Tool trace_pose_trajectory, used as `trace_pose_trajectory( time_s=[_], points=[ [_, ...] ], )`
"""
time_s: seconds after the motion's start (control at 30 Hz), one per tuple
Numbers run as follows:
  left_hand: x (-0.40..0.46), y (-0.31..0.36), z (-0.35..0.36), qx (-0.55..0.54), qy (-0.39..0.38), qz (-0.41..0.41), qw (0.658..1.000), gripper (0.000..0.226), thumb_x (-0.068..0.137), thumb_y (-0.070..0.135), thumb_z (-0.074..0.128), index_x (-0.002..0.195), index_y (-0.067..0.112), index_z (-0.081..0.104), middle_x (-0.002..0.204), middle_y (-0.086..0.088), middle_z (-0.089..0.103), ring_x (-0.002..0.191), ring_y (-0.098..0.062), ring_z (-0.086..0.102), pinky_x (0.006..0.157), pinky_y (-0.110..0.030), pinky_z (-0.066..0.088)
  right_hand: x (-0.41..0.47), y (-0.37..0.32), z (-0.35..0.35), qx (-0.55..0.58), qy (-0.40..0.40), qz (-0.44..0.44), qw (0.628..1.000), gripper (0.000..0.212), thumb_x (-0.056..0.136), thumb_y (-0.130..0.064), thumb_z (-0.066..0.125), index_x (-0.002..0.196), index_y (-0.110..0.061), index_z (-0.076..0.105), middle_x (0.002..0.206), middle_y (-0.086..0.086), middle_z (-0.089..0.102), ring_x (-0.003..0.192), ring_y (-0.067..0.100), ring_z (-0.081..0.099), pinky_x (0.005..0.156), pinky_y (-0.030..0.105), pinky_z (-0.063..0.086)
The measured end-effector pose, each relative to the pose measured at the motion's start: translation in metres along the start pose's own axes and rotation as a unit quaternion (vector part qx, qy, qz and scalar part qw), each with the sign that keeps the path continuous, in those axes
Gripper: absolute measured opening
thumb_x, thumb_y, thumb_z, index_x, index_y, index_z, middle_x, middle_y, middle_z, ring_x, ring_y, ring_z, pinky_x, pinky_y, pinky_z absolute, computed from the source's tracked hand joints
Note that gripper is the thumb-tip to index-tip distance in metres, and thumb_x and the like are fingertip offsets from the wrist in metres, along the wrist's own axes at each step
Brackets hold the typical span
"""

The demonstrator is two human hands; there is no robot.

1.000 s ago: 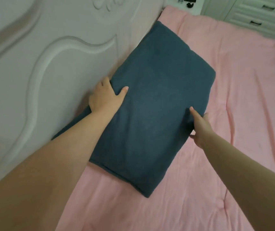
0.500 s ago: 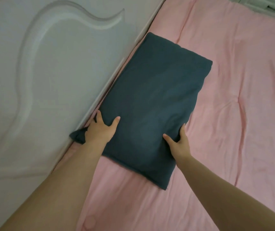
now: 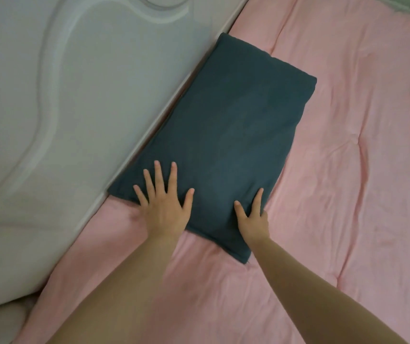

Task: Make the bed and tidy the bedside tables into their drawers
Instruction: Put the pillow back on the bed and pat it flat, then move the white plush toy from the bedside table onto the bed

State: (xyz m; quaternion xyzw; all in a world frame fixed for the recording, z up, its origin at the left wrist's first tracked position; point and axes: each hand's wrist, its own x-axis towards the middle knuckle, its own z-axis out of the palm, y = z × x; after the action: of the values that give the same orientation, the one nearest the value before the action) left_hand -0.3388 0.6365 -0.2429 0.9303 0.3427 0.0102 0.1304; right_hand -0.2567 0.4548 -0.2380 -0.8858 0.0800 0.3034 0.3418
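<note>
Lying flat on pink bed (image 3: 335, 170), dark teal pillow (image 3: 223, 125), long side right up against white headboard (image 3: 62, 108). Left hand (image 3: 165, 207) flat on pillow's near end, fingers (image 3: 172, 175) straight and spread wide, palm partly over pillow edge. Right hand (image 3: 252, 219) at near right corner, thumb and one finger on top, other fingers hidden over side, so can't tell if it's really gripping. Bed cover bit creased on right. Both forearms bare.
</note>
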Motion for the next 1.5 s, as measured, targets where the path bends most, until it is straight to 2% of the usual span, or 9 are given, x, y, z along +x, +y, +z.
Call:
trace_pose_trajectory(
  time_s=[0.17,0.3,0.43,0.6,0.87,1.13,1.27,1.4,1.5],
  points=[
    [-0.064,-0.009,0.016,-0.046,-0.059,-0.018,0.997,0.075,0.091,0.062,0.036,0.153,0.038,0.000,0.162,0.000,-0.012,0.150,-0.028,-0.008,0.119,-0.053,0.015,-0.040,0.038,0.025,-0.053,0.039,-0.078,0.995,0.086,0.093,-0.049,0.052,0.150,-0.045,-0.013,0.163,0.004,-0.012,0.151,0.024,0.002,0.119,0.038,0.015],
    [-0.093,-0.011,0.009,-0.068,-0.094,-0.002,0.993,0.062,0.095,0.048,0.041,0.152,0.039,0.018,0.163,0.000,0.000,0.148,-0.028,0.016,0.119,-0.046,0.019,-0.071,0.071,0.026,-0.099,-0.004,-0.144,0.985,0.096,0.091,-0.019,0.058,0.151,-0.041,-0.013,0.159,-0.003,-0.029,0.150,0.022,0.003,0.114,0.030,0.024],
    [-0.127,-0.009,-0.010,-0.068,-0.139,-0.013,0.988,0.039,0.096,0.035,0.044,0.134,0.044,0.050,0.159,0.005,0.024,0.146,-0.019,0.022,0.119,-0.052,0.008,-0.091,0.089,0.017,-0.158,-0.024,-0.142,0.977,0.086,0.089,-0.016,0.056,0.155,-0.037,0.005,0.162,-0.005,-0.016,0.151,0.020,0.007,0.117,0.036,0.028],
    [-0.178,-0.022,-0.037,-0.090,-0.098,-0.041,0.990,0.033,0.091,0.024,0.052,0.119,0.038,0.064,0.148,0.005,0.043,0.128,-0.020,0.047,0.107,-0.034,0.034,-0.120,0.090,0.009,-0.179,-0.037,-0.174,0.968,0.054,0.088,-0.013,0.054,0.140,-0.028,0.047,0.164,-0.005,0.004,0.149,0.019,0.016,0.117,0.038,0.029],
    [-0.281,-0.083,-0.045,-0.037,-0.016,-0.077,0.996,0.044,0.080,0.014,0.059,0.120,0.034,0.063,0.141,0.004,0.049,0.121,-0.022,0.052,0.099,-0.035,0.038,-0.188,0.090,0.056,-0.151,-0.110,-0.243,0.952,0.046,0.090,-0.003,0.053,0.134,-0.018,0.054,0.159,0.007,0.026,0.149,0.024,0.016,0.121,0.038,0.021],
    [-0.396,-0.142,-0.047,0.013,0.051,-0.233,0.971,0.080,0.079,0.017,0.065,0.149,0.027,0.030,0.163,-0.008,-0.003,0.149,-0.030,0.011,0.119,-0.050,0.018,-0.289,0.110,0.134,-0.189,-0.237,-0.329,0.894,0.052,0.086,-0.001,0.053,0.135,-0.017,0.050,0.146,0.005,0.045,0.143,0.025,0.030,0.120,0.038,0.022],
    [-0.443,-0.175,-0.055,0.048,0.057,-0.305,0.949,0.082,0.083,0.027,0.066,0.152,0.029,0.021,0.162,-0.009,-0.013,0.150,-0.033,-0.002,0.119,-0.056,0.012,-0.329,0.113,0.159,-0.192,-0.292,-0.323,0.880,0.057,0.082,-0.001,0.053,0.136,-0.018,0.050,0.133,0.004,0.054,0.124,0.019,0.049,0.105,0.020,0.032],
    [-0.478,-0.210,-0.057,0.000,0.077,-0.435,0.897,0.077,0.083,0.031,0.065,0.149,0.027,0.025,0.160,-0.008,-0.021,0.148,-0.038,-0.009,0.117,-0.060,0.010,-0.368,0.118,0.180,-0.185,-0.382,-0.235,0.874,0.055,0.088,-0.010,0.059,0.138,-0.027,0.043,0.125,0.001,0.057,0.114,0.018,0.057,0.093,0.028,0.047],
    [-0.500,-0.232,-0.051,-0.055,0.058,-0.488,0.869,0.082,0.084,0.040,0.066,0.150,0.028,0.019,0.158,-0.006,-0.027,0.147,-0.040,-0.009,0.118,-0.058,0.011,-0.395,0.129,0.193,-0.214,-0.427,-0.179,0.860,0.071,0.088,-0.016,0.061,0.148,-0.033,0.025,0.139,-0.005,0.048,0.107,0.013,0.057,0.082,0.026,0.049]
  ],
)
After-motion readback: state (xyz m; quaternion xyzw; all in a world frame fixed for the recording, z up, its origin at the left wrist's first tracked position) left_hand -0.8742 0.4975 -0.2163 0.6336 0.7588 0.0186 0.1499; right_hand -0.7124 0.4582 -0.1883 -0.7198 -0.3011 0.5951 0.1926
